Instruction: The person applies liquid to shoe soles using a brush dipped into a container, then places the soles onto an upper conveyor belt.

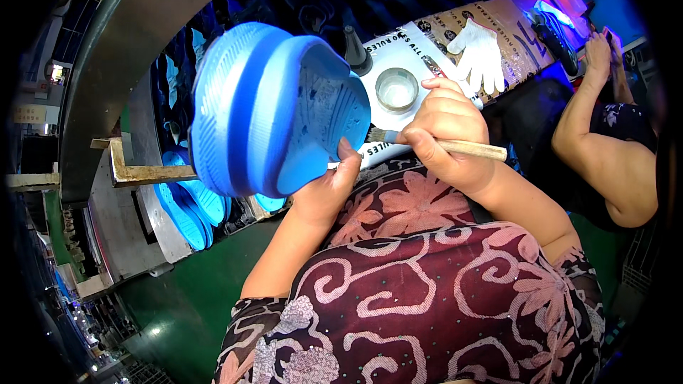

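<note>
Two hands share the work: the left hand (326, 189) holds up a blue moulded shoe (245, 110) between 10 and 11 o'clock, thumb pressed on its inner side, the other fingers hidden behind; the right hand (452, 126) pinches a brush (471, 148) between thumb and curled fingers. Brushing the shoe's inside seems the step in hand, so the next move calls for a steady hold and a light stroke (a glass dish (397, 90) stands at 1 o'clock). The brush lies along 9 to 3, bristles toward 9. The shoe's opening faces 3, its ribbed outside 9; its long axis is foreshortened, and I cannot tell toe from heel
</note>
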A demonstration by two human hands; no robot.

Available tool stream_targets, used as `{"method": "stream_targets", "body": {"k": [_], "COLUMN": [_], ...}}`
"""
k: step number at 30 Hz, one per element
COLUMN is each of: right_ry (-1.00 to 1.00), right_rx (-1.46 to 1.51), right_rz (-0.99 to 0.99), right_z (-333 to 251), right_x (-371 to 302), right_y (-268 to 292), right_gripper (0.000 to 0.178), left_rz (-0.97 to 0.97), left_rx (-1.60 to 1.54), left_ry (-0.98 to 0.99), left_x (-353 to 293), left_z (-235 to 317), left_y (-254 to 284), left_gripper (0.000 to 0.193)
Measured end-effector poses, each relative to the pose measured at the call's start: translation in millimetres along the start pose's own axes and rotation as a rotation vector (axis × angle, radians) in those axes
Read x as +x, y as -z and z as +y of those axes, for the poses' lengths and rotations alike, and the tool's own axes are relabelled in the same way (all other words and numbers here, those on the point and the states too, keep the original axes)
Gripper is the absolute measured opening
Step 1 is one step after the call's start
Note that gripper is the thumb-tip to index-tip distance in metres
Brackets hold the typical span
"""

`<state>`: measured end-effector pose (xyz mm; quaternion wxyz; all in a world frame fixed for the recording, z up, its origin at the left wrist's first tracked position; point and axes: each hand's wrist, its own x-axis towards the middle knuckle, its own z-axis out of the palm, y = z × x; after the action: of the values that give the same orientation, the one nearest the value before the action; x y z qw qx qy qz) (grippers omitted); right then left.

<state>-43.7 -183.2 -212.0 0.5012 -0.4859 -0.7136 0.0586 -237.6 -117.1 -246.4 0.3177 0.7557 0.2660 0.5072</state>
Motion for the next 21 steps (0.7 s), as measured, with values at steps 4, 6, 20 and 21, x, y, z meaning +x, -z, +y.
{"method": "stream_targets", "body": {"k": [4, 6, 20, 21], "right_ry": [-0.003, 0.011, 0.017, 0.026], "right_rx": [0.021, 0.003, -0.083, -0.088], "right_rz": [-0.016, -0.027, 0.002, 0.015], "right_z": [-2, -3, -8, -9], "right_x": [0, 1, -1, -1], "right_y": [-5, -5, -12, -10], "right_gripper": [0.018, 0.019, 0.013, 0.013], "left_rz": [-0.053, -0.059, -0.021, -0.007], "left_rx": [0.194, 0.27, 0.062, 0.041], "left_ry": [0.003, -0.017, 0.094, 0.109], "left_x": [10, 6, -3, -3], "left_z": [11, 10, -1, 0], "left_y": [0, 3, 3, 2], "left_gripper": [0.032, 0.018, 0.042, 0.043]}}
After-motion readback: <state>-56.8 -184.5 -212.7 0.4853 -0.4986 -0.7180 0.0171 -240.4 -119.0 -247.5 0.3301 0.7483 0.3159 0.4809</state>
